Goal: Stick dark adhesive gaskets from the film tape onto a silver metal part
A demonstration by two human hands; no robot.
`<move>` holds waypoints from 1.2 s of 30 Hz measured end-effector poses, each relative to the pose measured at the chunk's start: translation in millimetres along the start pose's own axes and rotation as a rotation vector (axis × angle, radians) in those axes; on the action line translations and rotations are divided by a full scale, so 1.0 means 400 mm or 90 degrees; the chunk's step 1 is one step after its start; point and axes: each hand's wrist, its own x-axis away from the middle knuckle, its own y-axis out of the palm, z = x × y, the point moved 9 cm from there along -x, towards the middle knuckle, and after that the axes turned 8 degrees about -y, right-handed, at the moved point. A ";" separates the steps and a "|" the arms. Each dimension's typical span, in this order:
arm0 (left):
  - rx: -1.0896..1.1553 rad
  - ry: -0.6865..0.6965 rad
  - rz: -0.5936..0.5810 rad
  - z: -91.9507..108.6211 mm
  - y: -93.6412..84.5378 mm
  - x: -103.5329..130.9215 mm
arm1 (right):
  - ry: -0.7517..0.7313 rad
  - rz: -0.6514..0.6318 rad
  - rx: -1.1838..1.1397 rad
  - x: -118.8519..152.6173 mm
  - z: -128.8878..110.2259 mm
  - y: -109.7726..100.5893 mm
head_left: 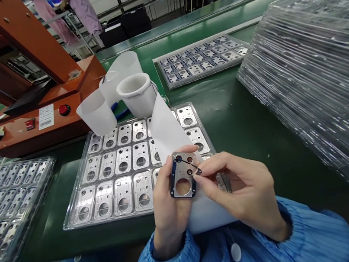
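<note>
Both forearms, in blue striped sleeves, come up from the 6 o'clock edge and meet just below the centre of the view. The left hand (168, 206) stands upright with its palm turned inward; thumb and fingers are closed on the edges of a small metal plate (182, 174), which it holds facing the camera, above the near edge of the green table (240, 112). The plate has a dark blue rim, one large round opening low down and smaller holes near its top. The right hand (238, 187) comes in from 3 o'clock with the fingers curled, and its thumb and forefinger are pinched on a thin dark tool (190, 163) that lies slantwise across the plate's upper part, its tip touching the plate.

Behind the hands, toward 11 o'clock, a clear tray (117, 166) holds rows of similar plates. A white strip (167, 127) curls from a white roll (138, 93) at 12 o'clock down over the tray and under the hands. At 10 o'clock an orange machine (39, 81) carries a red button (64, 110) and a white label (45, 116); its print is too small to read. A tall stack of clear trays (318, 83) sits at 3 o'clock.
</note>
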 end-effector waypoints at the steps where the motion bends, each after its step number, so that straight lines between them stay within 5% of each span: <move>1: -0.005 0.004 -0.001 0.001 0.001 0.001 | 0.000 -0.001 0.000 0.000 0.001 0.000; 36: 0.038 -0.003 0.039 -0.001 -0.015 -0.004 | -0.038 -0.024 -0.001 0.000 -0.011 0.009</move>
